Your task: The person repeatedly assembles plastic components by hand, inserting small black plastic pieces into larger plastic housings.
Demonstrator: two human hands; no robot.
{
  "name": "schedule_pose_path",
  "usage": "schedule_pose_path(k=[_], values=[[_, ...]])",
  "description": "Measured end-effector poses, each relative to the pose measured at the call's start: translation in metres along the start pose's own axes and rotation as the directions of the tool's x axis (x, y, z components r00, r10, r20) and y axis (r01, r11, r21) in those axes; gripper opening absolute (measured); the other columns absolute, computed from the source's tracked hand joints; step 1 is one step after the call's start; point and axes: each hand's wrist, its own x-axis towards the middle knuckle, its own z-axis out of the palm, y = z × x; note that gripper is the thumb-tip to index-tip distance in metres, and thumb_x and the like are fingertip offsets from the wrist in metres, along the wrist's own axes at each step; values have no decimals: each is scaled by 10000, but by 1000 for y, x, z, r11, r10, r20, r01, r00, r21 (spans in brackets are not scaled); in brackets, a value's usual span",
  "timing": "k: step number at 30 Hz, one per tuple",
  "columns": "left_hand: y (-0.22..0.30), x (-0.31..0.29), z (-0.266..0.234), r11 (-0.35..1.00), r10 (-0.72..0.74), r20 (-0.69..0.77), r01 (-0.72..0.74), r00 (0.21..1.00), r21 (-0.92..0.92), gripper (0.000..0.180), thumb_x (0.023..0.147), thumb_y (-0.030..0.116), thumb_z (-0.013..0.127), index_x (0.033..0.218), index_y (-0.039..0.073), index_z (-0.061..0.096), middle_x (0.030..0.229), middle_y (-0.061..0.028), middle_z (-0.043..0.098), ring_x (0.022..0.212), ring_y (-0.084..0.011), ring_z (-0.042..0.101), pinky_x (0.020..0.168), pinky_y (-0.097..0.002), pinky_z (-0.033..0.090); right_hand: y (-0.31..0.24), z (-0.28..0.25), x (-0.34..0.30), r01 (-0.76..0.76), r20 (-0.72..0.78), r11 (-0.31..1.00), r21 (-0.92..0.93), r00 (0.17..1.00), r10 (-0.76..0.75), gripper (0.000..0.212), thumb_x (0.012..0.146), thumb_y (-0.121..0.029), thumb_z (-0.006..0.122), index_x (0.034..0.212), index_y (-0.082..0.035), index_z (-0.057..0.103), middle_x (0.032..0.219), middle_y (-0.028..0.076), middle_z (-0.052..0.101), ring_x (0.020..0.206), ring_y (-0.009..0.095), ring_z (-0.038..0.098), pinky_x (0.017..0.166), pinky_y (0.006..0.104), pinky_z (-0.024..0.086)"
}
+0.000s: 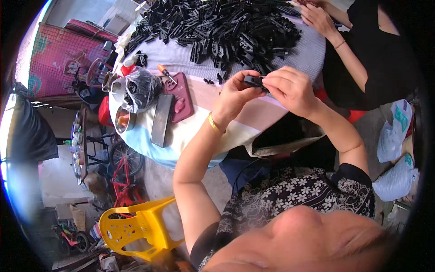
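Observation:
A small black plastic part (253, 81) is pinched between the thumb and fingers of my left hand (233, 96). The closed fingertips of my right hand (291, 89) press at the part's right end; whether they grip it or a smaller piece there is hidden. Both hands are above the near edge of a cloth-covered table (260, 109). Just beyond them lies a big heap of black plastic parts (217, 34), with a few tiny black pieces (209, 81) loose on the cloth.
Left on the table are a dark oblong case (162, 120), a maroon phone case (182, 97), an orange-handled screwdriver (166, 72), a clear bag of black pieces (140, 90) and a metal bowl (125, 121). A co-worker's hand (317, 19) is at far right. A yellow chair (140, 229) stands lower left.

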Motion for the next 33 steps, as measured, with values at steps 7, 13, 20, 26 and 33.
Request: schedule_pose_path(k=[7, 13, 20, 26, 33], values=[[-3, -1, 5, 998, 57, -58, -55, 997, 41, 340, 858, 9, 559, 1186, -6, 469, 1043, -119, 592, 912, -204, 619, 838, -315, 520, -2, -2, 2, -24, 12, 999, -40, 1000, 25, 139, 689, -14, 674, 820, -29, 631, 761, 87, 618, 677, 246, 594, 592, 324, 492], [4, -4, 5, 986, -89, 124, 105, 988, -128, 343, 956, 206, 438, 1219, -14, 452, 1011, -145, 587, 825, -197, 624, 714, -286, 537, 3, -16, 9, -168, 11, 963, 212, 985, 170, 103, 730, 9, 653, 827, -20, 634, 783, 87, 639, 711, 251, 606, 631, 318, 493], [3, -1, 3, 975, -192, 113, 203, 975, -96, 283, 962, 189, 417, 1137, -21, 487, 895, -149, 624, 618, -165, 619, 496, -227, 508, 3, -17, 6, 88, 123, 989, 117, 987, -103, 189, 642, 7, 647, 828, -33, 653, 826, 63, 648, 784, 228, 597, 669, 303, 512], [6, 5, 7, 967, -248, 79, 243, 965, 74, 246, 951, 211, 452, 999, -18, 528, 866, -140, 636, 571, -138, 610, 448, -203, 484, 13, -20, 3, 160, 171, 985, 69, 971, -169, 172, 640, -28, 629, 811, -34, 651, 838, 64, 641, 797, 223, 596, 666, 301, 518], [10, -2, 11, 955, -244, 121, 216, 962, 205, 333, 894, 154, 555, 1146, -57, 500, 971, -144, 615, 777, -161, 633, 672, -269, 545, 21, -20, -2, 204, 218, 979, 20, 954, -203, 197, 652, -65, 644, 846, -29, 639, 876, 75, 639, 805, 242, 603, 668, 312, 517]])
